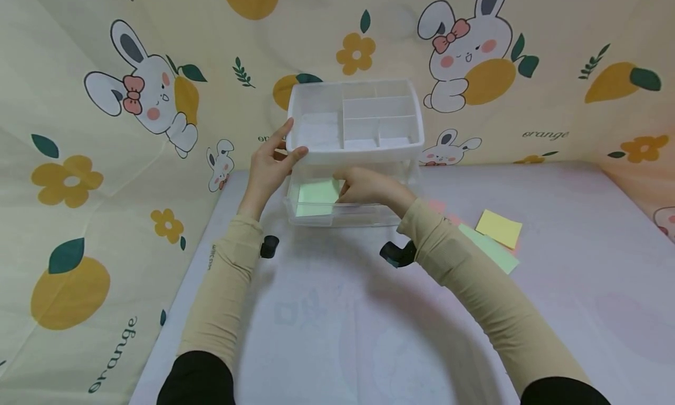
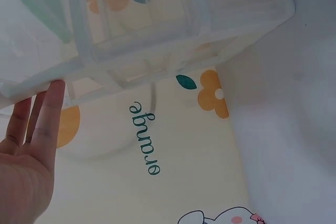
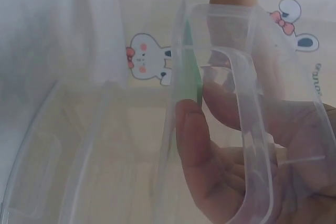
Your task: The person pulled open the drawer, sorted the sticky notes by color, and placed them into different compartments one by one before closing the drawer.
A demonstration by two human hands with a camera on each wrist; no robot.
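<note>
A white plastic storage box [image 1: 355, 153] with a divided top tray stands at the back of the table. Its clear drawer [image 1: 311, 220] is pulled out at the front. My left hand [image 1: 271, 167] grips the box's left front corner, thumb on the front lip and fingers along the side. Inside the drawer lies a light green sticky note [image 1: 318, 197]. My right hand [image 1: 371, 188] reaches into the drawer and pinches the note's right edge with curled fingers. Through the clear plastic, the right wrist view shows the fingers [image 3: 195, 135] at the green paper.
To the right of the box lie a yellow sticky note [image 1: 499, 229], a green sheet [image 1: 490, 249] and some pink paper [image 1: 436, 206], partly behind the right sleeve. A patterned cloth [image 1: 316, 36] with rabbits and oranges hangs close behind the box and along the left.
</note>
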